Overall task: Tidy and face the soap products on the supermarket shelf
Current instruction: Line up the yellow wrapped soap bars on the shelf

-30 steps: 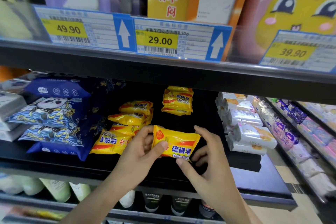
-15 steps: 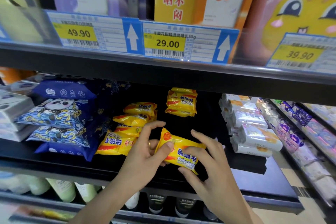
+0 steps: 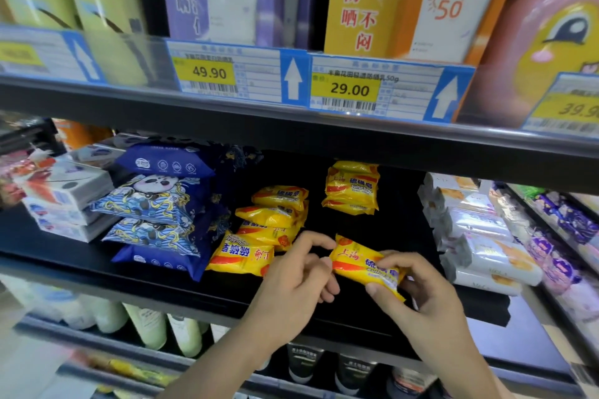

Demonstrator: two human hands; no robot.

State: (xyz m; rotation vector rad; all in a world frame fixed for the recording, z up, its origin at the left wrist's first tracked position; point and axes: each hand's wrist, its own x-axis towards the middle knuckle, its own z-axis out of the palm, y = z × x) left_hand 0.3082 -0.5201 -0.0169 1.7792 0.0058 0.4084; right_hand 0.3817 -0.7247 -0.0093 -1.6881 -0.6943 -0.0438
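Note:
A yellow sulfur soap packet (image 3: 356, 261) is held above the black shelf (image 3: 227, 296), tilted down to the right. My right hand (image 3: 418, 298) grips its right end with curled fingers and thumb. My left hand (image 3: 298, 278) touches its left end with loosely curled fingers. A leaning row of the same yellow soap packets (image 3: 259, 236) lies just left of my hands, the front one upside down. A small stack of yellow soap packets (image 3: 351, 188) stands further back.
Blue panda packs (image 3: 158, 214) are piled to the left, with white boxed bars (image 3: 61, 201) beyond them. White wrapped soaps (image 3: 479, 236) line the right. Price tags (image 3: 350, 87) hang on the upper shelf edge. Bottles (image 3: 152, 324) stand on the shelf below.
The packet has moved right and tilted further. My left hand has let go of its pinch and now only touches the left end, while my right hand has closed round the right end.

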